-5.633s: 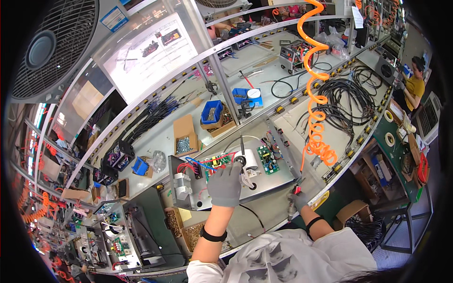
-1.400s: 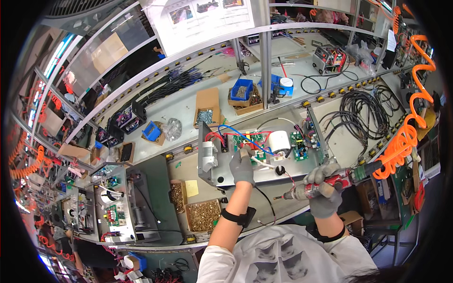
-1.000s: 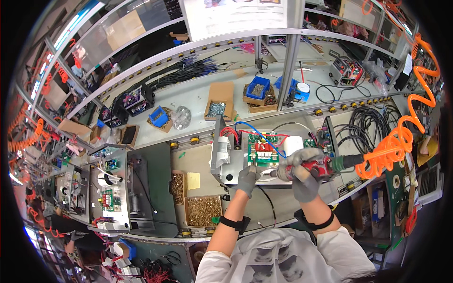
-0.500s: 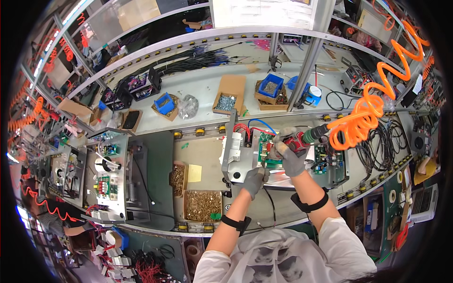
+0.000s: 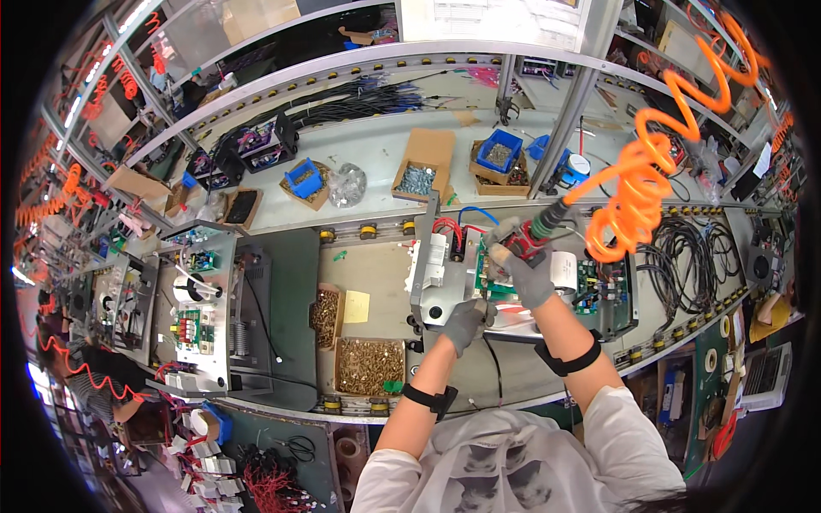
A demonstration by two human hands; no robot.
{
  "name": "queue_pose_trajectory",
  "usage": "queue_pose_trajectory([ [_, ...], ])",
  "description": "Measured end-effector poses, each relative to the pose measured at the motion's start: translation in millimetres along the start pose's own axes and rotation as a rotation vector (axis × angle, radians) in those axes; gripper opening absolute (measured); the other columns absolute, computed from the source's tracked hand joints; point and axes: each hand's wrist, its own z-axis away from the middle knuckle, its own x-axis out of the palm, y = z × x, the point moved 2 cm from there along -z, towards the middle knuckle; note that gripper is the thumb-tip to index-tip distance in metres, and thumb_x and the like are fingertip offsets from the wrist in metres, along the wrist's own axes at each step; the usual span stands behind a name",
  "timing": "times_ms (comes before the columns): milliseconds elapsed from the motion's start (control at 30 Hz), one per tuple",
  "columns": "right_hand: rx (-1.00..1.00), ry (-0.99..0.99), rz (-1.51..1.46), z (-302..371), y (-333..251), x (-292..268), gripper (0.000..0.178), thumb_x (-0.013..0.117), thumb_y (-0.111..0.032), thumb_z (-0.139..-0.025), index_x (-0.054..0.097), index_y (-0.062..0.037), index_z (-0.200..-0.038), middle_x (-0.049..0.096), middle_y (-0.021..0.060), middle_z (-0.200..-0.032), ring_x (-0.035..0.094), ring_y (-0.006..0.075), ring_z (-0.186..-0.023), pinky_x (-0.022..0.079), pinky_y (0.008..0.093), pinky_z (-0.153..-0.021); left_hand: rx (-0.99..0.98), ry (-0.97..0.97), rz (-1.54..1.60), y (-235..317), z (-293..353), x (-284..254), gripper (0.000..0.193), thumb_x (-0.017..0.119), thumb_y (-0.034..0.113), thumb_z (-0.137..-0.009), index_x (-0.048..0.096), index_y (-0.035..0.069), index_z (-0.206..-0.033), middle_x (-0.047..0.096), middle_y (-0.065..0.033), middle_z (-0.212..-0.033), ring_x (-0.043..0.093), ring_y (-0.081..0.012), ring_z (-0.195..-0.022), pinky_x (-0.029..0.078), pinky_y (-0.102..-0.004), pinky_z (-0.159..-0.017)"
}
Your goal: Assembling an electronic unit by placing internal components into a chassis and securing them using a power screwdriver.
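My right hand (image 5: 532,280), in a grey glove, is closed around a red pneumatic screwdriver (image 5: 528,243), whose rear end slants up and to the right into an orange coiled hose (image 5: 637,201). The tool is over the green circuit board (image 5: 481,275) of an open metal chassis (image 5: 438,301); its tip is hidden. At the near edge of this chassis, my gloved left hand (image 5: 464,327) has its fingers curled together; what they pinch, if anything, does not show. Red and blue wires and a white cylinder (image 5: 564,271) sit in the chassis.
Left of the chassis are a box of brass-coloured screws (image 5: 369,366) and a yellow paper note (image 5: 357,306). A second open unit (image 5: 201,312) stands farther left. Blue trays (image 5: 499,152) and an open carton (image 5: 419,175) line the back shelf. Black cables (image 5: 688,261) lie at right.
The screwdriver has swung steeper, its rear end moving up and left with the hose. The white cylinder now shows beside my right hand. My left hand remains at the chassis edge.
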Motion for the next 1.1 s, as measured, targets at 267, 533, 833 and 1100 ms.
queue_pose_trajectory([
  [267, 0.051, -0.013, 0.069, -7.8, 6.5, 13.5, 0.015, 0.064, 0.001, -0.071, 0.057, -0.0036, -0.084, 0.054, -0.0016, -0.067, 0.049, 0.0055, -0.058, 0.039, 0.0210, -0.052, -0.008, -0.069, 0.037, -3.9, -4.4, -5.5, 0.019, 0.044, 0.017, -0.088, 0.059, 0.005, -0.089, 0.052, 0.0005, -0.066, 0.033, -0.0051, -0.044, 0.023, -0.0213, -0.040],
  [533, 0.005, 0.037, 0.133, -10.8, 13.4, 15.5, 0.020, 0.063, 0.004, -0.068, 0.053, -0.0025, -0.084, 0.052, 0.0020, -0.062, 0.049, 0.0092, -0.044, 0.040, 0.0231, -0.040, 0.038, 0.056, 0.023, -2.3, 4.3, -0.9, 0.030, 0.044, 0.022, -0.091, 0.063, 0.004, -0.105, 0.057, -0.0012, -0.072, 0.035, -0.0050, -0.046, 0.027, -0.0203, -0.042],
  [833, -0.062, 0.039, 0.164, -0.8, 4.6, 14.9, 0.020, 0.060, 0.004, -0.070, 0.054, -0.0036, -0.087, 0.057, 0.0053, -0.074, 0.052, 0.0094, -0.056, 0.042, 0.0237, -0.046, 0.172, 0.218, 0.221, -40.9, 41.6, -10.0, 0.050, 0.043, -0.008, -0.079, 0.039, -0.006, -0.129, 0.052, -0.0140, -0.117, 0.051, -0.0123, -0.076, 0.042, -0.0213, -0.066],
  [1100, -0.246, 0.084, -0.170, 60.1, -75.3, 13.0, 0.024, 0.054, 0.006, -0.073, 0.049, -0.0058, -0.093, 0.056, 0.0095, -0.080, 0.049, 0.0123, -0.059, 0.041, 0.0260, -0.050, 0.306, 0.282, 0.401, -4.1, 78.4, 22.0, 0.029, 0.052, 0.005, -0.089, 0.041, 0.000, -0.115, 0.053, -0.0095, -0.104, 0.056, -0.0241, -0.107, 0.049, -0.0276, -0.088],
])
